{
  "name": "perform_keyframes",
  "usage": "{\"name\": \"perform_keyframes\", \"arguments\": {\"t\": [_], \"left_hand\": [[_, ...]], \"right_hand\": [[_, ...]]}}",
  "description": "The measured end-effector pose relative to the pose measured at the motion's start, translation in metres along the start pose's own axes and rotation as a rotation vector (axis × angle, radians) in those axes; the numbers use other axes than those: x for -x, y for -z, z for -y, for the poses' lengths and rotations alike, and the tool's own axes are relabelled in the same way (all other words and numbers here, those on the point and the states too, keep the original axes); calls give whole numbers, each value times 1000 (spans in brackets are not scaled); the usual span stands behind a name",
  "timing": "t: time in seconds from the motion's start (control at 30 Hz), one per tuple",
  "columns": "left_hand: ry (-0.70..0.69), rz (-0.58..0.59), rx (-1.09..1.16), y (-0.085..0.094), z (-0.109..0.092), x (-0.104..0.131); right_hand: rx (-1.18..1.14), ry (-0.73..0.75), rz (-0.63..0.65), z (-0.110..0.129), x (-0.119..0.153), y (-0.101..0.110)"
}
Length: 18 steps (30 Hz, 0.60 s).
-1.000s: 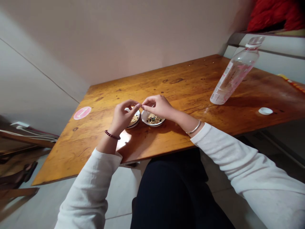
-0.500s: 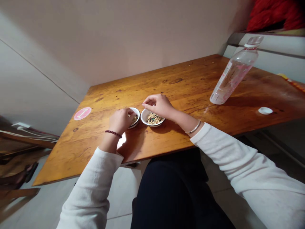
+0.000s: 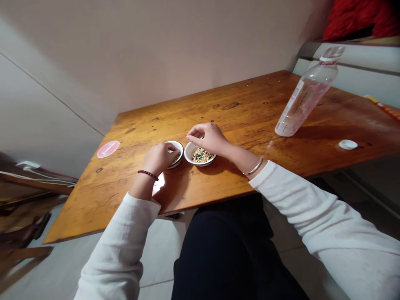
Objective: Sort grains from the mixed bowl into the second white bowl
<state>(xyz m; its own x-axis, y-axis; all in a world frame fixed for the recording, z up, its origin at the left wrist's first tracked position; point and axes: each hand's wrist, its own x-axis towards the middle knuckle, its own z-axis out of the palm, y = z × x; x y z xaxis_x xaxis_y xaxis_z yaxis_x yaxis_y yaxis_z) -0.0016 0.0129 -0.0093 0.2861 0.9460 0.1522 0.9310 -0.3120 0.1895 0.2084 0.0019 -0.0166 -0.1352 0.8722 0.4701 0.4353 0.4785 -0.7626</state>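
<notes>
Two small white bowls stand side by side on the wooden table [image 3: 150,118]. In the right bowl [image 3: 188,155] lie pale beads or grains with some dark and green ones. My right hand [image 3: 208,137] hangs over its back rim, thumb and fingertips pinched together; what they hold, if anything, is too small to make out. The left bowl [image 3: 180,146] is partly covered by my left hand [image 3: 161,157], whose fingers are closed over the small pieces inside. Whether anything is between those fingers is hidden.
A clear plastic bottle [image 3: 308,96] stands at the right, with a white cap [image 3: 348,144] near it. A pink round sticker [image 3: 108,149] is on the table's left side. White cables [image 3: 46,177] run beyond the left edge.
The fingers of my left hand have shifted slightly within the left bowl. My right hand has stayed almost still over the right bowl.
</notes>
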Motion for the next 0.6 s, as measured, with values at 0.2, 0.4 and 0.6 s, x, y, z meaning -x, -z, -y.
{"name": "perform_keyframes", "arguments": {"t": [0.2,0.4,0.6], "left_hand": [[74,-83,29,5,-9,0],[-7,-100,615,11,-17,1],[-31,-66,863,13,-23,5]], "right_hand": [[-4,-2,9,0,0,1],[-1,17,11,4,1,4],[-42,70,57,7,2,4]]}}
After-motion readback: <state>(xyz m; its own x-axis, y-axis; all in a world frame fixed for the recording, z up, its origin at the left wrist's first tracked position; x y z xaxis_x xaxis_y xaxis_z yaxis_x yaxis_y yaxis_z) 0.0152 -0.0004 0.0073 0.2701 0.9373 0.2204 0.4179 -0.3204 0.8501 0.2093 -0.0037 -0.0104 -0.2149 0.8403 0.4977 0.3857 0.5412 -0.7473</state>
